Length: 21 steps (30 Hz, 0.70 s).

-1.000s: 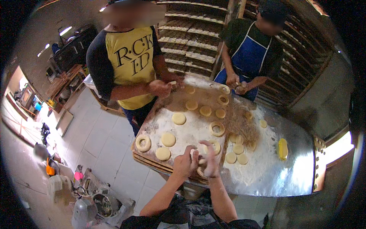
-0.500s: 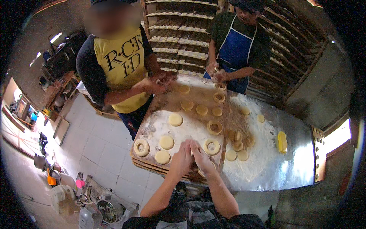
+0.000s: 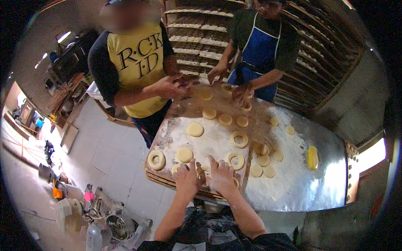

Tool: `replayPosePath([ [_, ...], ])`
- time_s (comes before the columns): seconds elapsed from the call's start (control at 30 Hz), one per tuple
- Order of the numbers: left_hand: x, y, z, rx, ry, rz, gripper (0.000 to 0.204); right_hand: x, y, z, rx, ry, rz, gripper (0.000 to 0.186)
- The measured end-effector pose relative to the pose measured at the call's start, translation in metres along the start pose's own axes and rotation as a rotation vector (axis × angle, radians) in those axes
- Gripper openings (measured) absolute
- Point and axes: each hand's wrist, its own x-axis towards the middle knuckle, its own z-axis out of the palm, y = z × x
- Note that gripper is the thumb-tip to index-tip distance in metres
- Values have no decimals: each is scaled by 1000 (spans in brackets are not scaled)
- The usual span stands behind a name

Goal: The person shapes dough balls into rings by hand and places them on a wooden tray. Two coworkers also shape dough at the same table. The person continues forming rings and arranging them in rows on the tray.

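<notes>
Rack [image 3: 199,33], far side: tiered shelves lined with small pale pieces. Table [image 3: 293,192], right: smooth grey metal, shiny at the right end, matt white with flour toward the middle. Boards [image 3: 213,141], centre: flat brown wood, stacked, straight-edged, the top one patchy with flour. Hands, at the near edge of the top board: left hand [image 3: 187,178] with fingers parted and partly bent, overlapping a dough disc [image 3: 174,169]; right hand [image 3: 222,175] spread wide, just near of a dough ring [image 3: 242,161]. Pale piece [image 3: 206,169], between the hands: partly hidden; whether the left grips it cannot be told. Yellow lump [image 3: 313,158], right, on the metal: oblong, material unclear. Other dough rings [image 3: 150,161]: thick, pale, round-holed, left and right on the board. Other dough discs [image 3: 195,129]: flat, round, smooth, between the rings.
</notes>
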Motion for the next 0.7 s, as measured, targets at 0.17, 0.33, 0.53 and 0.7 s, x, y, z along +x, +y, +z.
replayPosePath([
  [0.17, -3, 1, 8, -40, 57, -11, 65, 6, 1, -5, -1, -79, -60, 94],
  [0.33, -1, -21, 4, 23, 280, -94, 54, 40, -14, -9, 187, 202, -124, 63],
  [0.53, 10, -52, 22, -32, 198, 10, 47, 85, -31, 48, 340, 538, -512, 39],
  [0.7, 16, -73, 21, -775, 200, 114, 37, 88, -26, 13, 1139, -74, -291, 36],
])
